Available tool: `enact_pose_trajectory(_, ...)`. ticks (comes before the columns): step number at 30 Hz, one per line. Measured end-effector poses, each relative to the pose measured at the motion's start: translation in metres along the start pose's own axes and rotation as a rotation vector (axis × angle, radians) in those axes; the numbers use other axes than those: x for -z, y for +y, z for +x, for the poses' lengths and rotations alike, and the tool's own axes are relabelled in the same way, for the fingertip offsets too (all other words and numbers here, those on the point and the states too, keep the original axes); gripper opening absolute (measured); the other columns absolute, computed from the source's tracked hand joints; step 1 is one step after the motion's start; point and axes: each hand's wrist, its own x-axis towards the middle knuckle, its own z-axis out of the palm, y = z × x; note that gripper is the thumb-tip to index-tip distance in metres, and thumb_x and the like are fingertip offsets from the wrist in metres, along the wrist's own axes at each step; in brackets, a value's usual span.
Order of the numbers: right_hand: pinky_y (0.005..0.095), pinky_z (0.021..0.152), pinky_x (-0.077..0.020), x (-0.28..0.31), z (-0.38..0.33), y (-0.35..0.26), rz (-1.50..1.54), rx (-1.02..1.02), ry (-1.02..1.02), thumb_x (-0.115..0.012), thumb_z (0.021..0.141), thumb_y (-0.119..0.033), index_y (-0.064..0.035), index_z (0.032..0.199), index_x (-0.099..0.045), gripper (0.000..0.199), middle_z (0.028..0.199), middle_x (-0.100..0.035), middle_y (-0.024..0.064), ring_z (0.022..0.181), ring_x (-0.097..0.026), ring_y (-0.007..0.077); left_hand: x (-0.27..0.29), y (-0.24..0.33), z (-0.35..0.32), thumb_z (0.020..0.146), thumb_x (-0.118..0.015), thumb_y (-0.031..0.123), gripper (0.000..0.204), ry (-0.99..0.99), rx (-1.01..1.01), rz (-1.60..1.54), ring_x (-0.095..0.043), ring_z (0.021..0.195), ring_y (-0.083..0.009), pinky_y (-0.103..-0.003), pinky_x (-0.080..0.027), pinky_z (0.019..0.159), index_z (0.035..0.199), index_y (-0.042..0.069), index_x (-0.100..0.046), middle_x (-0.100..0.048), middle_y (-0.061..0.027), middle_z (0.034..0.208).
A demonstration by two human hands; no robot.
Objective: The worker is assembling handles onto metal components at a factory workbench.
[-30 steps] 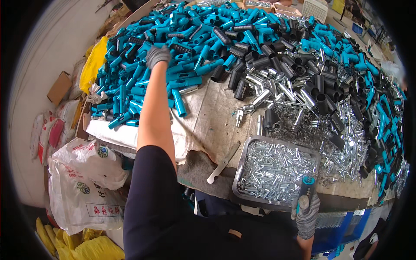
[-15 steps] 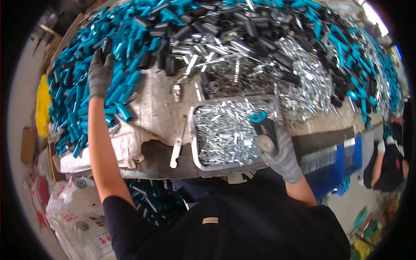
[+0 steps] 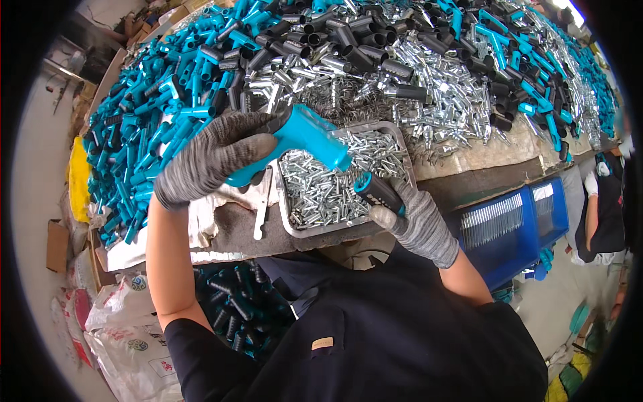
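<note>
1. Room is tight — my left hand [image 3: 214,157] is wrapped around a teal handle [image 3: 301,137], held just above the metal tray [image 3: 288,214] at the bench edge.
2. My right hand [image 3: 415,218] is closed on a teal-and-black tool [image 3: 378,191] — its tip is hidden among the tray's silver parts [image 3: 328,191].
</note>
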Motion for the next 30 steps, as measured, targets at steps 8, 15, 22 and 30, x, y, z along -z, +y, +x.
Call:
enact_pose_trajectory(8, 0.0427, 0.084, -0.0473, -0.007, -0.008, -0.017, 0.069, -0.026, -0.037, -0.065, 0.084, -0.044, 0.0011, 0.119, -0.055, 0.058, 0.104, -0.061, 0.0224, 0.095, -0.061, 0.0369, -0.027, 0.014, -0.002, 0.093, -0.055, 0.042, 0.055, -0.046, 0.034, 0.436, -0.063, 0.099, -0.0291, -0.034, -0.048, 0.088, 0.128, -0.001, -0.052, -0.065, -0.0203, 0.108)
enact_pose_trajectory(15, 0.0341, 0.068, -0.0492, -0.005, -0.006, -0.017, 0.5, -0.044, -0.001, -0.064, 0.085, -0.049, 0.0002, 0.115, -0.057, 0.058, 0.085, -0.061, 0.0107, 0.073, -0.061, 0.0225, -0.094, -0.013, 0.054, 0.079, -0.071, 0.038, 0.042, 0.749, -0.707, 0.714, -0.051, 0.109, -0.0396, -0.053, -0.03, 0.101, 0.098, 0.002, -0.061, -0.06, -0.0181, 0.108)
enact_pose_trajectory(22, 0.0212, 0.03, -0.0344, 0.009, -0.007, -0.025, 1.168, -0.342, -0.561, -0.062, 0.08, -0.063, -0.0012, 0.116, -0.052, 0.072, 0.055, -0.05, 0.001, 0.034, -0.043, 0.007, -0.132, 0.008, 0.076, 0.079, -0.073, 0.026, 0.053, 0.349, -0.887, -0.838, -0.051, 0.117, -0.0211, -0.038, -0.043, 0.099, 0.123, 0.007, -0.05, -0.046, -0.0135, 0.136)
enact_pose_trajectory(30, 0.0195, 0.028, -0.0314, 0.009, 0.003, -0.018, 1.411, -0.266, -0.663, -0.059, 0.08, -0.065, 0.0033, 0.119, -0.046, 0.079, 0.053, -0.046, 0.0009, 0.032, -0.038, 0.0061, -0.084, 0.034, 0.071, 0.081, -0.055, 0.068, 0.062, -0.05, -1.041, -0.885, -0.054, 0.08, -0.0238, -0.04, -0.043, 0.088, 0.091, 0.007, -0.056, -0.054, -0.0073, 0.072)
